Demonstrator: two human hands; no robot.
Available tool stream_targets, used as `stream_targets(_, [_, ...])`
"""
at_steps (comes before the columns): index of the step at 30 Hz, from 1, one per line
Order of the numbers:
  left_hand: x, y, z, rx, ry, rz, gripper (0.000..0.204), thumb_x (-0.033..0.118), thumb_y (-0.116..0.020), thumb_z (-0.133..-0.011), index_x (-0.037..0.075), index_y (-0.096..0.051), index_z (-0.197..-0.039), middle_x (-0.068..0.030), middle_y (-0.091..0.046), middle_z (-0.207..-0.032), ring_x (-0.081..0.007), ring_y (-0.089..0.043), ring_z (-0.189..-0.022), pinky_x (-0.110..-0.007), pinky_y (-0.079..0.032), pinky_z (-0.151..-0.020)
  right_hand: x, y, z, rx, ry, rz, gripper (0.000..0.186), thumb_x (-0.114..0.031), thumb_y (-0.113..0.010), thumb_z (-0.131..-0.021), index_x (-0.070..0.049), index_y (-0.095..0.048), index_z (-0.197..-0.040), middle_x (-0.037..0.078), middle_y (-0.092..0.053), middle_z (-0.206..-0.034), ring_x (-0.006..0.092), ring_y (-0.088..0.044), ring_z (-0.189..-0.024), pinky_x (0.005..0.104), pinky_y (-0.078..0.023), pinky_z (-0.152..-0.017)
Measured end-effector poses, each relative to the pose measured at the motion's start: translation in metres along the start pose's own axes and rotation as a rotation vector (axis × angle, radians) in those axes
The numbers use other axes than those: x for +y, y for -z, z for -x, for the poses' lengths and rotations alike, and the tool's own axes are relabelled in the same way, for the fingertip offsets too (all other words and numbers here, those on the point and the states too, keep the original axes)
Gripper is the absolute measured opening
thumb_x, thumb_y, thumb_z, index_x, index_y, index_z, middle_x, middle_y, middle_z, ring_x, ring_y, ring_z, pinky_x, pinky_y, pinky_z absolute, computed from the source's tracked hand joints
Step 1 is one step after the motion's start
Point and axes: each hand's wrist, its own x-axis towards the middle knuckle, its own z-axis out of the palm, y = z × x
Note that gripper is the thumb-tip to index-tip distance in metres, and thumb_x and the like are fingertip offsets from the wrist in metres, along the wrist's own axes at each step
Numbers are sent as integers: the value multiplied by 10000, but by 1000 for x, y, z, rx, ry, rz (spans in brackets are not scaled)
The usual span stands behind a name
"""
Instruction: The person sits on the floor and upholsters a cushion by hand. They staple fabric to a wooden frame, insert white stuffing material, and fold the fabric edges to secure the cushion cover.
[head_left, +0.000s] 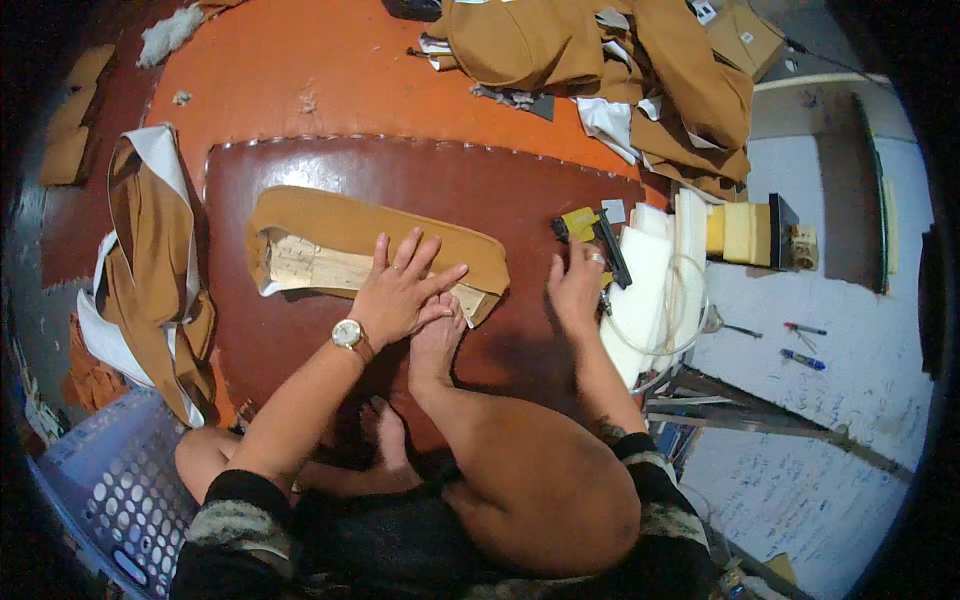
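Note:
A long piece with a tan fabric cover wrapped around a pale wooden board lies in front of me. Fingers spread, my left hand lies flat on its right half, a watch on the wrist. My bare foot rests against the near edge, just under that hand. Further right lies a dark staple gun with yellow wrapping and an air hose. My right hand reaches up to it, thumb apart from the fingers. The fingertips overlap the yellow part; whether they touch it is unclear.
Tan fabric covers are heaped at the far right, and another lies at the left. White foam sheets are stacked beside the staple gun. A blue perforated basket stands at the near left. Pens lie on the white surface at right.

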Motion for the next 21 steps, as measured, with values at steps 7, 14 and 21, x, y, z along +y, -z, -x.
stream_targets(7, [-15, 1, -21, -10, -46, 66, 697, 691, -557, -928, 392, -518, -1557, -166, -418, -1606, -412, -315, -1532, -721, -159, -1231, 61, -37, -49, -430, -228, 300, 826, -127, -748, -895, -23, -334, -1601, 292, -615, -1313, 480, -653, -1150, 529, -559, -960])
stream_targets(14, [-16, -11, -18, 0, -75, 137, 675, 641, -617, -909, 408, -539, -1537, -152, -421, -1598, -390, -315, -1529, -687, -150, -1261, 68, 9, -77, -715, -144, 131, 803, -201, -786, -864, -94, -432, -1576, 300, -706, -1206, 443, -674, -1190, 517, -532, -1031])
stream_targets(21, [-18, -6, -12, -80, -52, 149, 681, 599, -671, -902, 420, -522, -1542, -116, -432, -1613, -350, -284, -1562, -642, -80, -1299, -85, 141, -71, -593, 687, 247, 658, -184, -845, -717, -265, -698, -1353, 92, -698, -957, 288, -681, -991, 507, -459, -957])
